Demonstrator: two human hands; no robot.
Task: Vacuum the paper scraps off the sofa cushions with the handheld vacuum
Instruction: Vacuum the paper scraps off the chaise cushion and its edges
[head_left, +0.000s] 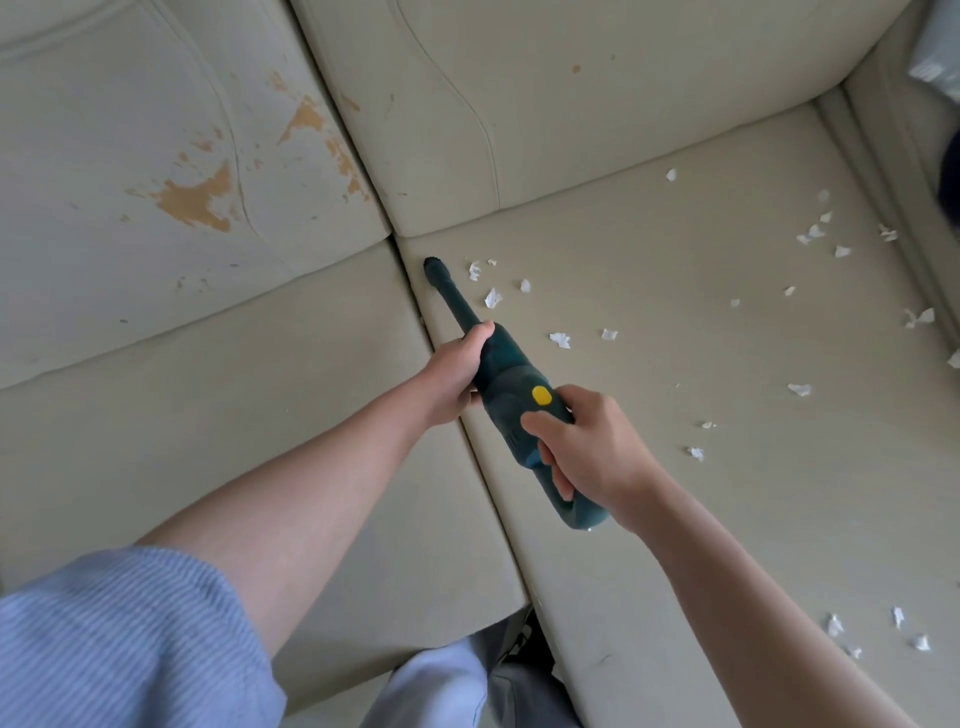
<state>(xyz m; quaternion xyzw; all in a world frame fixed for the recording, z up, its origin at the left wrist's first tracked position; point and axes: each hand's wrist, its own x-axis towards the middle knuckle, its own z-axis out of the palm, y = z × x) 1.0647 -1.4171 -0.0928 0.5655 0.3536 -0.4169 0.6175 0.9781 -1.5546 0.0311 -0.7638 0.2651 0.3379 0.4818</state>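
A dark teal handheld vacuum (506, 387) with a yellow button lies in both my hands above the seam between two cream seat cushions. My left hand (457, 376) grips its body near the nozzle. My right hand (587, 447) grips the rear handle, thumb just below the button. The nozzle tip (432, 265) touches the back left corner of the right seat cushion (675, 467). White paper scraps (493, 298) lie just right of the nozzle. Several more scraps are spread across that cushion toward its right side (815, 231) and front (835, 625).
The left seat cushion (234, 415) shows no scraps. The left back cushion (156, 156) has peeled, orange-brown patches. The right back cushion (571, 104) and the sofa arm (893, 156) bound the scrap-covered seat. My legs in light trousers stand at the sofa's front edge.
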